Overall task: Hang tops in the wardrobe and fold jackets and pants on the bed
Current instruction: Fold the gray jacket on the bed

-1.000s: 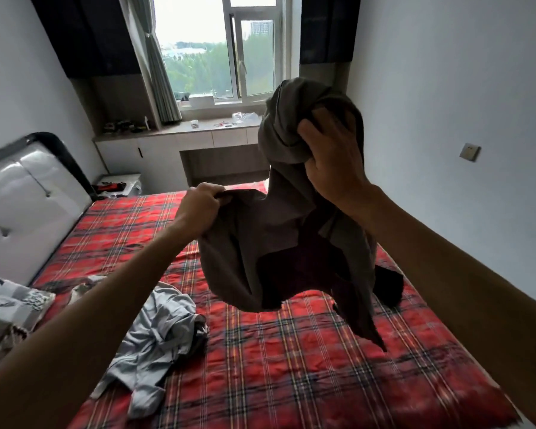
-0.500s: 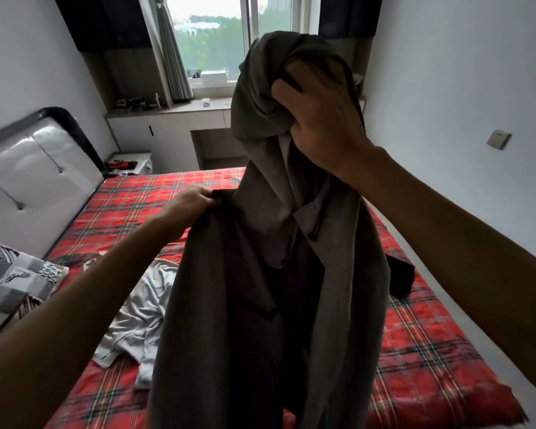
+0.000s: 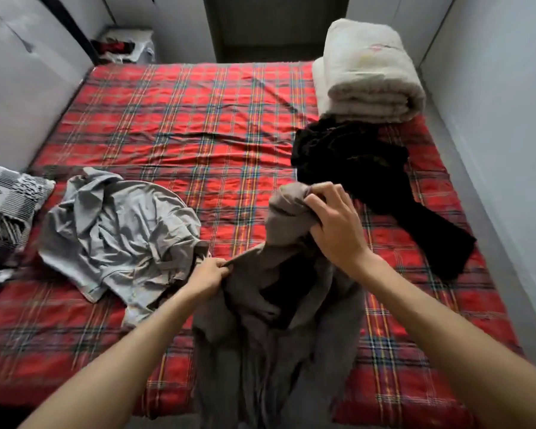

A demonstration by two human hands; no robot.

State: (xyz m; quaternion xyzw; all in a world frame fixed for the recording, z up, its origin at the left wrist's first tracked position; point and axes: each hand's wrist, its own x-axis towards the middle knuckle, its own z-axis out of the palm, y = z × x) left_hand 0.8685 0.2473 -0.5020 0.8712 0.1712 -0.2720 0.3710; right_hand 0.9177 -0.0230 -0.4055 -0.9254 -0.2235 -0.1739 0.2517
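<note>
A grey-brown jacket [image 3: 270,329] hangs over the near edge of the bed [image 3: 198,119], which has a red plaid sheet. My left hand [image 3: 209,274] pinches one edge of the jacket near its collar. My right hand [image 3: 334,224] grips a bunched upper part of the jacket, held higher than the left. A crumpled light grey top [image 3: 115,236] lies on the bed to the left. Black pants [image 3: 369,168] lie in a heap on the right side of the bed.
A rolled cream quilt [image 3: 372,75] sits at the far right corner of the bed. A black-and-white patterned pillow [image 3: 7,199] lies at the left edge by the white headboard [image 3: 22,88]. A grey wall [image 3: 508,119] runs along the right side.
The jacket has come down from in front of the window to the bed's near edge, both hands still holding it. The view has tilted down onto the bed.
</note>
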